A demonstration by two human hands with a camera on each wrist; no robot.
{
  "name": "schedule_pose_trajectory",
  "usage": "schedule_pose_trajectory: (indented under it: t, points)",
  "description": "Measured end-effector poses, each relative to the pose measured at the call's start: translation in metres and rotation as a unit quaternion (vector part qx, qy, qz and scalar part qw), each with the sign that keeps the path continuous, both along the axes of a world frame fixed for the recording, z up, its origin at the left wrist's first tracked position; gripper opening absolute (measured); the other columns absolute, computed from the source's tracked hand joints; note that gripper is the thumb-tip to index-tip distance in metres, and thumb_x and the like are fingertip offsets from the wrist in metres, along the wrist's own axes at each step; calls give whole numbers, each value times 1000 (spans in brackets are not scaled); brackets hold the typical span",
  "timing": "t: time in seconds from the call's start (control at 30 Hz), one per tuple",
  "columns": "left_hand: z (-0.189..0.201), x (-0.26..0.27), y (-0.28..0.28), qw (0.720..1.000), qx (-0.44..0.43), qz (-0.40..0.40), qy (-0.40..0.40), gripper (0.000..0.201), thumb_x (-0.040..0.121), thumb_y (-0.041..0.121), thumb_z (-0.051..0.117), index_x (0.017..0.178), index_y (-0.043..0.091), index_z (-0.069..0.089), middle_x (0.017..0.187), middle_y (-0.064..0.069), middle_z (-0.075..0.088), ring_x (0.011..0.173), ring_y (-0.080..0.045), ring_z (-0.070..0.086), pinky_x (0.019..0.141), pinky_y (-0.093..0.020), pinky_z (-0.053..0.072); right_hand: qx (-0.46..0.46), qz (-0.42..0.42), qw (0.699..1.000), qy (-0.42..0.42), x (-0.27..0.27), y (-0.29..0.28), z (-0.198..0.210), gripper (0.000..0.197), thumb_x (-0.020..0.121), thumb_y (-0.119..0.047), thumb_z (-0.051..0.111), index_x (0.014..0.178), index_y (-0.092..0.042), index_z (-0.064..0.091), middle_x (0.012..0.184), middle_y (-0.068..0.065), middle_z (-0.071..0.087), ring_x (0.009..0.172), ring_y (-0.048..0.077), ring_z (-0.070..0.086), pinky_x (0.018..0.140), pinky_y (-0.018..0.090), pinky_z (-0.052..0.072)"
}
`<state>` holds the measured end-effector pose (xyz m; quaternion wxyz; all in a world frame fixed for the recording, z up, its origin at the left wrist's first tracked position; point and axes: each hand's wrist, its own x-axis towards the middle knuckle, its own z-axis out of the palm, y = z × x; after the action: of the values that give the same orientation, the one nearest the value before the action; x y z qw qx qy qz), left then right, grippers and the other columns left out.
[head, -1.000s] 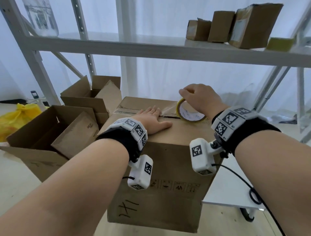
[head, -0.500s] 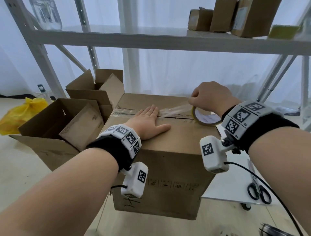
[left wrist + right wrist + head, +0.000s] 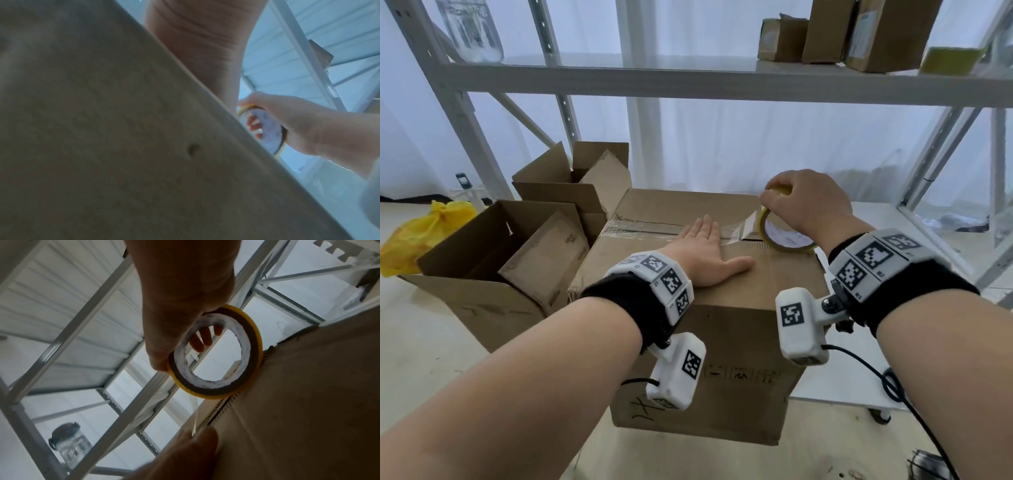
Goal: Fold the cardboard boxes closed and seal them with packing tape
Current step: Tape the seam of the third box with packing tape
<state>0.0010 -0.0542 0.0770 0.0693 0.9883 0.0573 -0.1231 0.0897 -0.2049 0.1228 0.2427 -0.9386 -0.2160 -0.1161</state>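
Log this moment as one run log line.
phase: taping seam | left hand: flat on box | right hand: grips tape roll | tape strip: partly laid

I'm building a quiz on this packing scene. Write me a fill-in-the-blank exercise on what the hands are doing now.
1. The right hand grips a roll of ____.
2. The left hand lies ____ on top of the closed box.
3. The tape strip stretches from the roll toward the ____ hand.
4. The open boxes stand on the ____ side of the closed box.

Missing words: tape; flat; left; left
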Motion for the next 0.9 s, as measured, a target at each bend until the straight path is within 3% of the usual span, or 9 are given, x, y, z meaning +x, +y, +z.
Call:
schedule_pose_trajectory:
  t: [0.13, 0.27, 0.53, 0.7, 0.9]
  points:
    - [0, 6, -11, 999, -19, -30, -4, 94, 88, 73, 22, 152, 11, -7, 159, -6, -14, 146, -16, -12, 118, -32, -6, -32, -12, 999, -19, -2, 3, 0, 35, 86, -46, 53, 115, -30, 65, 117, -2, 65, 111, 23, 55, 81, 33, 41]
    - [-1, -2, 20, 998, -17, -54, -9, 83, 92, 67, 21, 152, 15, -5, 159, -1, -12, 146, -11, -10, 117, -30, -5, -39, -10, 999, -15, -5, 7, 1, 32, 85, -44, 54, 110, -30, 67, 112, -1, 65, 110, 24, 54, 79, 33, 41]
    - [1, -26, 61, 999, -10, 27, -20, 83, 92, 66, 19, 152, 14, -6, 159, -3, -14, 146, -14, -9, 116, -29, -4, -41, -17, 999, -22, -12, 12, 3, 30, 84, -43, 55, 105, -26, 68, 106, 0, 67, 104, 25, 56, 80, 34, 43]
    - [-6, -15, 41, 997, 13, 69, -13, 99, 84, 77, 20, 151, 10, -10, 158, -8, -16, 146, -21, -12, 119, -38, -5, -31, -12, 999, -16, -12, 10, 3, 30, 85, -43, 54, 108, -28, 68, 109, 0, 66, 106, 23, 55, 80, 34, 42]
    - [-2, 6, -1, 1000, 6, -9, -1, 96, 86, 75, 19, 151, 10, -11, 158, -8, -17, 146, -18, -14, 119, -34, -6, -48, -5, 998, -33, -4, 9, -1, 37, 89, -50, 49, 112, -29, 66, 114, -1, 66, 110, 23, 54, 79, 32, 39]
